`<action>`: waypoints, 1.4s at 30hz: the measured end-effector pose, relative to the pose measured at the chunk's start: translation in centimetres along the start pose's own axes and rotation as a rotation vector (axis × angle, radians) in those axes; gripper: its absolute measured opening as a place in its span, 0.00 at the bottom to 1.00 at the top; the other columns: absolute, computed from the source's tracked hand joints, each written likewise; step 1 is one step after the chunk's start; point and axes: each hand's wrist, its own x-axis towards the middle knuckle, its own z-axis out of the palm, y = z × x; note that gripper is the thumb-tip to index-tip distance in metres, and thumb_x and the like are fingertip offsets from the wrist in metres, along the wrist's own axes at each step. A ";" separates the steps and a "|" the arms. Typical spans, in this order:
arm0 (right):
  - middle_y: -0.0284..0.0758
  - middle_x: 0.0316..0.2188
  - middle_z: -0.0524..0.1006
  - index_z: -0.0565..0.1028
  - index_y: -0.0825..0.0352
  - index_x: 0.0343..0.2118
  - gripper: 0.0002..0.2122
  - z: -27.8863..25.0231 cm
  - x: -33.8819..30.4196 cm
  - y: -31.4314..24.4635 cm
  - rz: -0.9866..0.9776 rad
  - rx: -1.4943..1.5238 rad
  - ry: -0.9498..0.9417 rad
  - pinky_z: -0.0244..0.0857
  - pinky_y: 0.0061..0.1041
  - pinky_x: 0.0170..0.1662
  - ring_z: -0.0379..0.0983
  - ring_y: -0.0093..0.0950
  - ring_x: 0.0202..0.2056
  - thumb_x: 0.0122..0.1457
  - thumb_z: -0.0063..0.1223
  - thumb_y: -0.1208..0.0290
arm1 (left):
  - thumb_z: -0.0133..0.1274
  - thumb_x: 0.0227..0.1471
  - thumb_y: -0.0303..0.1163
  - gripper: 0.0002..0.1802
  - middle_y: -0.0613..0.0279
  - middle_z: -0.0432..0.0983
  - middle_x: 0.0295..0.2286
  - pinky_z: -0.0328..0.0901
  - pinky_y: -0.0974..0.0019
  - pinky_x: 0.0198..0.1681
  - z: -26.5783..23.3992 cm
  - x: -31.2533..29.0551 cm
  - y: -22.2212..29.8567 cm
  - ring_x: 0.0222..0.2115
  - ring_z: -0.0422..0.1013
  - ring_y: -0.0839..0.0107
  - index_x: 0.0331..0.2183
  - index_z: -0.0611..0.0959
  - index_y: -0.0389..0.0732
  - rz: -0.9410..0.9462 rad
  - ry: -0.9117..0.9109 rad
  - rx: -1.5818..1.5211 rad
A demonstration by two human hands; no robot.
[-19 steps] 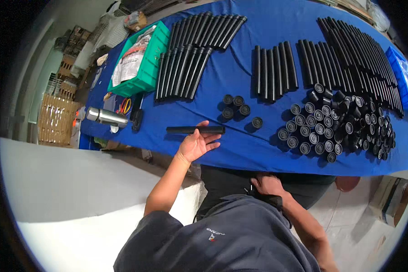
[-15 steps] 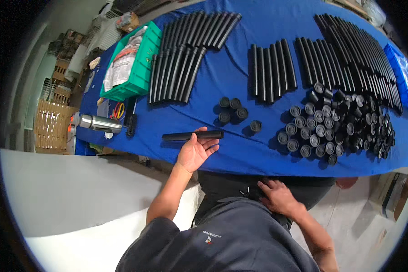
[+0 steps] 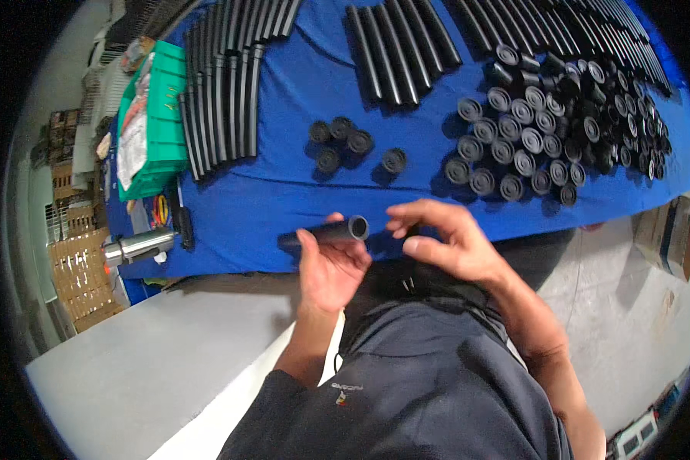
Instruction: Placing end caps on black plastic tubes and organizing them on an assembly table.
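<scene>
A black plastic tube lies across the palm of my left hand, whose thumb and fingers wrap round it. Its hollow end faces right and up toward me. To the right of that end, my right hand hovers at the table's front edge, thumb and fingers apart, with nothing visible in its grip. Beyond the hands sit a few round black caps, one of them a single cap a little to the right. A large heap of similar caps spreads farther right.
Rows of black tubes lie at the back left, with more tubes at the back middle and right. A green crate, a steel bottle and scissors are at the left. Blue cloth covers the table.
My right hand has risen from my lap toward the tube. The tube has turned so its hollow end now faces me. The whole view has shifted, bringing the table contents higher and leftward.
</scene>
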 end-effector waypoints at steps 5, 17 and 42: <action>0.41 0.45 0.79 0.74 0.73 0.50 0.17 -4.5 -3.3 -3.6 -0.036 0.010 0.195 0.60 0.30 0.58 0.73 0.29 0.50 0.59 0.54 0.72 | 0.47 0.56 0.62 0.31 0.62 0.80 0.38 0.68 0.59 0.39 -0.4 -0.1 1.2 0.36 0.72 0.65 0.49 0.80 0.48 0.010 0.046 -0.013; 0.37 0.33 0.72 0.68 0.65 0.59 0.33 1.3 1.1 1.2 -0.131 -0.228 -0.033 0.67 0.27 0.34 0.70 0.28 0.33 0.50 0.68 0.66 | 0.47 0.58 0.60 0.32 0.53 0.81 0.39 0.72 0.53 0.39 1.3 -0.2 -2.0 0.39 0.77 0.57 0.45 0.80 0.40 -0.131 0.296 0.050; 0.44 0.48 0.74 0.75 0.68 0.47 0.18 -6.7 -18.9 3.5 0.044 -1.382 0.210 0.60 0.44 0.60 0.70 0.41 0.53 0.57 0.57 0.64 | 0.62 0.39 0.19 0.22 0.54 0.79 0.40 0.64 0.50 0.54 2.1 1.4 3.5 0.43 0.74 0.54 0.42 0.82 0.38 0.791 -0.088 2.030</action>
